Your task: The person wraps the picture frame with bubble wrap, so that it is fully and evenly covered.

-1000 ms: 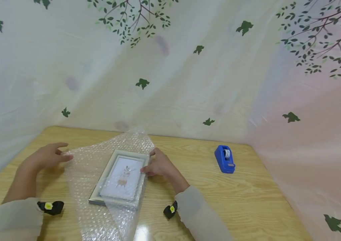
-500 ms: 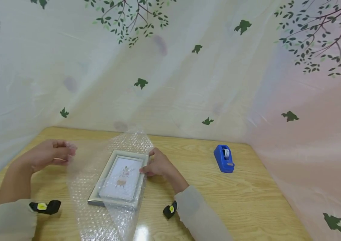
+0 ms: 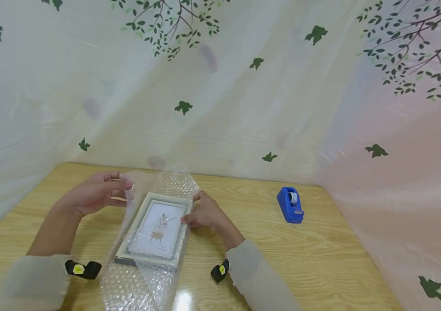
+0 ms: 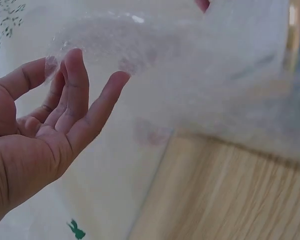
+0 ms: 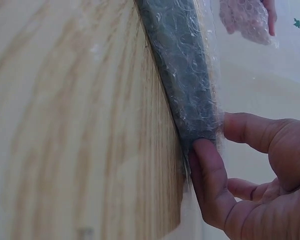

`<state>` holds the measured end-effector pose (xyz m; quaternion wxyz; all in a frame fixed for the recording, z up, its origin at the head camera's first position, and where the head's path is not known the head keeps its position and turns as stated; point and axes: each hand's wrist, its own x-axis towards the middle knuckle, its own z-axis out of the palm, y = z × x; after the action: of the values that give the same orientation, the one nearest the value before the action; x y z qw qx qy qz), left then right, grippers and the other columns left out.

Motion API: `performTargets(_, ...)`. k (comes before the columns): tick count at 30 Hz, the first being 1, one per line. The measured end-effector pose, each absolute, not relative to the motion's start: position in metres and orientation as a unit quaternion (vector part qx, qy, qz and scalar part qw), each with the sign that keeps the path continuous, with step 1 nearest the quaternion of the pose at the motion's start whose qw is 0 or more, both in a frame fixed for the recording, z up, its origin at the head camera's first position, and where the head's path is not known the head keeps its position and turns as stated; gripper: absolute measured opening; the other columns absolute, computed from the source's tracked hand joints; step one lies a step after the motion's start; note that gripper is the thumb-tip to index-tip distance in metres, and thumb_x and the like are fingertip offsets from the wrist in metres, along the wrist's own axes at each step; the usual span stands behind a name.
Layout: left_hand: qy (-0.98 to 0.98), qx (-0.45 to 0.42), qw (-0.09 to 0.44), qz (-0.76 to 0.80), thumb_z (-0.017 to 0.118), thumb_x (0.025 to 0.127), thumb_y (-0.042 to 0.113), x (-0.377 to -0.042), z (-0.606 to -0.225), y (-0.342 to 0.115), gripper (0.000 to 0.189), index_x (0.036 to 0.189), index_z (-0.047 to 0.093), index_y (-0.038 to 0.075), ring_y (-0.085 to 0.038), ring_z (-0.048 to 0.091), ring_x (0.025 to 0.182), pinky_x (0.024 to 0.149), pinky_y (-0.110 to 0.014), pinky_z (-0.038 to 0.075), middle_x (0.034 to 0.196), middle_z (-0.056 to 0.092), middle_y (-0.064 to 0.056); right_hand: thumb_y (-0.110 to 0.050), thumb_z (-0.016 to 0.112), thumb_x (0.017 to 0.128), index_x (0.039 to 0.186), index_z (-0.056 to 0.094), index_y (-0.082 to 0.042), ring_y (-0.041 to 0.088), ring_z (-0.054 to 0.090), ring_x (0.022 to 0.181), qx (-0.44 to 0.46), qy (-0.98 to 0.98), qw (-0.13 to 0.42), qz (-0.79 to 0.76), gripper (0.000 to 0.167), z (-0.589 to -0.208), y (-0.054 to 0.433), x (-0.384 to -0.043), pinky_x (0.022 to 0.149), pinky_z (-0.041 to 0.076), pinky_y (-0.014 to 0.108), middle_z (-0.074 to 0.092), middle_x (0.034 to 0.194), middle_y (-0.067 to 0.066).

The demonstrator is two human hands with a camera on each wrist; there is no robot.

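Note:
A cream picture frame with a drawing behind its pane lies face up on a sheet of bubble wrap. Part of the sheet is folded over its right side and lower right corner. My left hand pinches the sheet's left edge between thumb and fingers and holds it raised beside the frame; in the left wrist view the lifted bubble wrap hangs from the fingertips. With thumb and fingers, my right hand grips the frame's right edge through the wrap, near the upper right corner.
A blue tape dispenser with a roll in it stands on the wooden table, right of the frame. Behind the table hangs a pale cloth printed with leaves and branches.
My left hand has taken hold of the bubble wrap's left edge, lifted it and carried it right, toward the frame. My right hand stays at the frame's right edge.

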<state>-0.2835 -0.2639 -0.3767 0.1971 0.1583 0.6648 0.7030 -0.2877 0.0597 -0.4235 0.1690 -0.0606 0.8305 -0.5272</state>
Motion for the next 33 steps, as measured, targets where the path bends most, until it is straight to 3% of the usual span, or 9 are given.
performTargets(11,0.702,0.198,0.202,0.653,0.062,0.101,0.007,-0.284,-0.386,-0.231,0.005,0.103,0.062,0.002,-0.025,0.07,0.091,0.09,-0.048,0.056,0.097,0.068,-0.007,0.001,0.087,0.077,0.123,0.048,-0.005,0.022,0.07,0.074,-0.057,0.831,0.169,-0.528,0.061,-0.425,0.06,-0.289,0.066,0.06,0.033,0.066,0.094,0.013)
performTargets(16,0.722,0.186,0.211,0.632,0.068,0.097,0.007,-0.281,-0.387,-0.219,0.018,0.106,0.06,-0.005,-0.029,0.069,0.091,0.091,-0.048,0.056,0.1,0.067,-0.014,0.001,0.087,0.078,0.124,0.047,-0.005,0.022,0.071,0.075,-0.056,0.824,0.175,-0.535,0.061,-0.425,0.06,-0.289,0.067,0.06,0.033,0.066,0.095,0.014)
performTargets(25,0.737,0.204,0.211,0.609,0.065,0.096,0.001,-0.28,-0.393,-0.206,0.021,0.111,0.06,-0.013,-0.028,0.071,0.089,0.085,-0.043,0.059,0.099,0.069,-0.017,0.005,0.086,0.077,0.123,0.048,-0.003,0.024,0.071,0.076,-0.05,0.817,0.174,-0.548,0.061,-0.425,0.059,-0.288,0.067,0.061,0.034,0.064,0.099,0.016)
performTargets(33,0.768,0.211,0.199,0.571,0.063,0.097,0.002,-0.278,-0.397,-0.193,0.018,0.109,0.065,-0.013,-0.025,0.069,0.085,0.079,-0.038,0.059,0.092,0.069,-0.015,0.006,0.086,0.077,0.122,0.047,-0.002,0.025,0.072,0.077,-0.054,0.81,0.174,-0.558,0.06,-0.426,0.058,-0.289,0.067,0.061,0.036,0.065,0.097,0.017)
